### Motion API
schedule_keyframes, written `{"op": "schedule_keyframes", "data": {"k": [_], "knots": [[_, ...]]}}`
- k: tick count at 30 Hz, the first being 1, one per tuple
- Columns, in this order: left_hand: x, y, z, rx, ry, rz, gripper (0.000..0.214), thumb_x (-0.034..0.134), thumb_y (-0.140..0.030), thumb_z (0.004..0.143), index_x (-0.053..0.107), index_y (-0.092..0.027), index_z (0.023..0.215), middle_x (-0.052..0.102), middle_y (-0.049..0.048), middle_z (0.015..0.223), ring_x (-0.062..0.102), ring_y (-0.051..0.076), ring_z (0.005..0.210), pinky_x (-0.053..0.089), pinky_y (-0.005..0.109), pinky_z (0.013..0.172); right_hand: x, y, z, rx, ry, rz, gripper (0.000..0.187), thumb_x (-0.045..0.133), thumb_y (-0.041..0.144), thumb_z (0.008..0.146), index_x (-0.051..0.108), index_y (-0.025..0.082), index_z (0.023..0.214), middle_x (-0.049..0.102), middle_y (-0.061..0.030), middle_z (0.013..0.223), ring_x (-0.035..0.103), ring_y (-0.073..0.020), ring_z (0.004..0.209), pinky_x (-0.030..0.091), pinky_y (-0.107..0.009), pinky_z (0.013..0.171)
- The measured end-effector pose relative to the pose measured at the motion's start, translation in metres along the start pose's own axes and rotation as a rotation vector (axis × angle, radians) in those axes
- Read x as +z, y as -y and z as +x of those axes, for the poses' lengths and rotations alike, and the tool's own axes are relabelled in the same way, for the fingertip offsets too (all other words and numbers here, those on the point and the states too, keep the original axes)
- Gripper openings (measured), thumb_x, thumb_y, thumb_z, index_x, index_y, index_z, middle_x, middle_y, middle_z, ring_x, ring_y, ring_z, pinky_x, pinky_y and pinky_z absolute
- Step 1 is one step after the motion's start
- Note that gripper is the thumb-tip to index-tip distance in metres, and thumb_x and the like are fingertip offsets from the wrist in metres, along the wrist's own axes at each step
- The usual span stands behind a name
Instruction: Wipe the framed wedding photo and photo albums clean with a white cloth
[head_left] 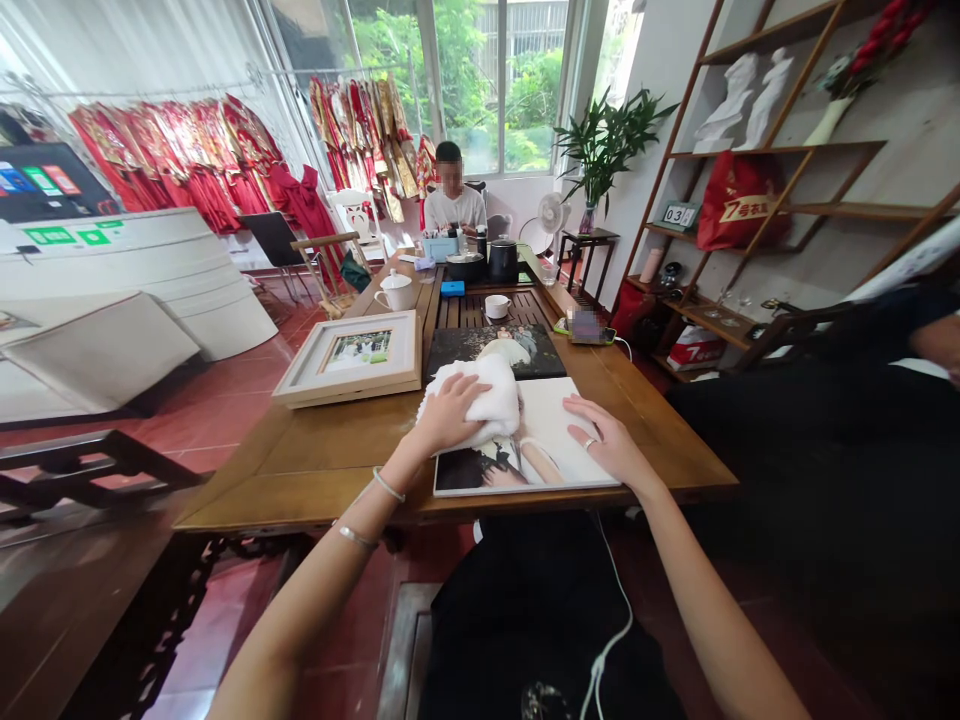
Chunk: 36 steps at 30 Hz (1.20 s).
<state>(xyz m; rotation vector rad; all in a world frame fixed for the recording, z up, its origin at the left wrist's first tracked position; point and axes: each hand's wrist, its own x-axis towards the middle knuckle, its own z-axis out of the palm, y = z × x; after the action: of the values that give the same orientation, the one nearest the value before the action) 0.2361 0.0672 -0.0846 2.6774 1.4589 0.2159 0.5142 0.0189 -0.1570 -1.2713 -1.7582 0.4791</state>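
Note:
A large photo album lies flat at the near edge of the wooden table. My left hand presses a folded white cloth onto the album's left part, fingers curved over the cloth. My right hand lies flat on the album's right side with fingers stretched out, a ring on one finger. A second, dark album lies just behind the first.
A framed photo lies left of the albums. Farther back stand a white teapot, a cup, a dark pot and a phone. A person sits at the table's far end. Shelves line the right wall.

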Motion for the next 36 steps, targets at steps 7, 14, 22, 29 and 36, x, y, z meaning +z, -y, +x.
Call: {"op": "schedule_keyframes", "data": {"k": [7,14,22,29,36], "knots": [[0.007,-0.013,-0.017,-0.037,-0.030,0.029,0.060,0.054,-0.028,0.080,0.040,-0.026,0.139,0.032,0.0074,0.152,0.021,0.034,0.140,0.039,0.061,0.098,0.000,0.001,0.000,0.018,-0.022,-0.003,0.037,0.055,0.031,0.085,0.061,0.021,0.120,0.057,-0.0112,0.134,0.049,-0.0256,0.130,0.035,-0.046,0.112],[0.012,-0.066,-0.088,-0.026,0.017,0.003,0.074,0.057,-0.028,0.073,0.035,-0.027,0.143,0.024,0.0061,0.156,0.013,0.036,0.143,0.031,0.063,0.103,0.001,0.001,0.000,0.030,-0.032,0.002,0.038,0.056,0.032,0.084,0.061,0.024,0.122,0.056,-0.0097,0.135,0.050,-0.0255,0.128,0.034,-0.046,0.112],[0.000,-0.055,-0.073,0.053,0.073,-0.027,0.068,0.058,-0.028,0.075,0.040,-0.032,0.140,0.030,0.0021,0.154,0.019,0.033,0.142,0.036,0.058,0.103,0.001,0.000,-0.001,0.008,-0.027,0.017,0.038,0.056,0.035,0.085,0.061,0.025,0.122,0.058,-0.0085,0.133,0.049,-0.0255,0.129,0.034,-0.046,0.112],[0.006,-0.045,-0.005,0.101,0.046,0.000,0.064,0.057,-0.034,0.081,0.037,-0.028,0.141,0.028,0.0052,0.154,0.018,0.032,0.142,0.038,0.059,0.102,0.000,0.000,0.000,0.039,-0.009,0.007,0.043,0.056,0.034,0.085,0.057,0.024,0.127,0.054,-0.0091,0.137,0.047,-0.0255,0.130,0.034,-0.045,0.112],[0.013,-0.050,0.034,0.094,0.006,0.017,0.062,0.057,-0.036,0.083,0.037,-0.027,0.141,0.031,0.0070,0.153,0.021,0.032,0.141,0.040,0.059,0.099,0.000,0.002,0.000,0.022,-0.015,0.014,0.042,0.056,0.033,0.084,0.058,0.024,0.125,0.056,-0.0100,0.135,0.048,-0.0265,0.129,0.034,-0.047,0.112]]}}
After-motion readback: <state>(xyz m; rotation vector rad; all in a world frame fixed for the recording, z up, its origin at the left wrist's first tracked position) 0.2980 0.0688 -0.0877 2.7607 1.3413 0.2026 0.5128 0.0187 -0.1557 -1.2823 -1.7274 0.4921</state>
